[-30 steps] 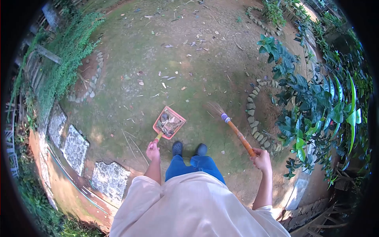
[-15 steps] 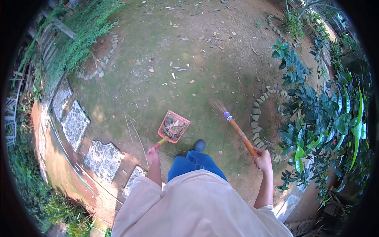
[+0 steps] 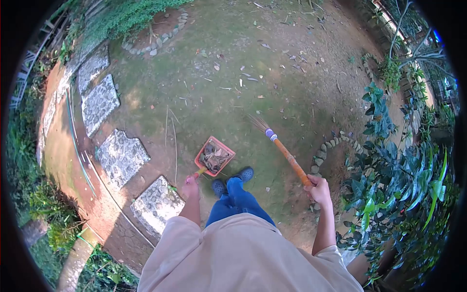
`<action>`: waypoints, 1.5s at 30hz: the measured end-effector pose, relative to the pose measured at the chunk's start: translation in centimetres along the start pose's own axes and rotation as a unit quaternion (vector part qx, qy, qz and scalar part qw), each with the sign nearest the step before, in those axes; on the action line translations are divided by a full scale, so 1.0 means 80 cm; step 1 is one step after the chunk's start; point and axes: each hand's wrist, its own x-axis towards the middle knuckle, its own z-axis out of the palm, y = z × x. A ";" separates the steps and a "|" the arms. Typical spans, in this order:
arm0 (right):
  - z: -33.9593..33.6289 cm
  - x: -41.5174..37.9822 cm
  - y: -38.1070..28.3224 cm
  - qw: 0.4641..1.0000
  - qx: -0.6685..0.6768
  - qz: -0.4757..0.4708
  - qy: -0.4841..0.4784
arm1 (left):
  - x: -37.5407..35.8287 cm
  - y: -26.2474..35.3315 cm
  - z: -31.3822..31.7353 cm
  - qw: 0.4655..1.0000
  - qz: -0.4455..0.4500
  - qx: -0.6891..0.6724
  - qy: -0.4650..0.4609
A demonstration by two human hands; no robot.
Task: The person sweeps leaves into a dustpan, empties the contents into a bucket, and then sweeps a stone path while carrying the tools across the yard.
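Observation:
My left hand (image 3: 191,187) is wrapped round the yellow and red handle of an orange dustpan (image 3: 230,161). Dry leaves (image 3: 214,155) fill the pan, which sits just ahead of my feet. On the other side, my right hand (image 3: 319,189) grips the orange stick of a broom (image 3: 291,158). A purple and white binding joins that stick to thin, splayed bristles (image 3: 259,123), which point forward and left over the mossy ground.
Scattered leaves and twigs (image 3: 252,79) lie ahead on the soil. Stone slabs (image 3: 121,156) run along the left. Rings of small stones (image 3: 321,154) edge planting beds. A leafy bush (image 3: 389,180) crowds the right side. Long thin stems (image 3: 175,146) lie left of the dustpan.
My view has turned and moved forward, so the slabs and stone rings sit differently. Both shoes now show. The broom's bristles have swung a little to the left; both hands keep their hold.

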 end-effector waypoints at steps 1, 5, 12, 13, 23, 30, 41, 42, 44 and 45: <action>0.005 -0.002 -0.002 1.000 0.005 -0.002 -0.001 | 0.000 -0.005 -0.001 0.999 0.000 -0.024 0.023; 0.019 -0.011 -0.023 0.999 -0.020 -0.032 -0.015 | 0.001 -0.008 -0.024 0.998 0.010 -0.043 0.046; 0.040 0.007 -0.058 0.997 -0.029 -0.066 -0.029 | 0.024 0.019 -0.036 0.994 0.015 -0.093 0.054; 0.042 0.011 -0.072 0.997 -0.034 -0.065 -0.038 | 0.022 0.028 -0.037 0.994 0.025 -0.092 0.057; 0.068 0.171 -0.203 0.983 -0.072 -0.124 -0.116 | 0.051 0.150 0.000 0.986 -0.053 -0.104 0.117; 0.093 0.327 -0.318 0.955 -0.153 -0.212 -0.141 | 0.128 0.199 0.063 0.975 -0.040 -0.176 0.131; 0.188 0.486 -0.479 0.907 -0.278 -0.263 -0.174 | 0.204 0.268 0.170 0.955 -0.135 -0.194 0.179; 0.192 0.488 -0.487 0.895 -0.302 -0.277 -0.176 | 0.206 0.270 0.177 0.950 -0.135 -0.212 0.187; 0.189 0.485 -0.494 0.863 -0.354 -0.311 -0.183 | 0.204 0.283 0.192 0.938 -0.133 -0.248 0.202; 0.184 0.480 -0.497 0.846 -0.378 -0.327 -0.185 | 0.193 0.300 0.191 0.934 -0.149 -0.244 0.212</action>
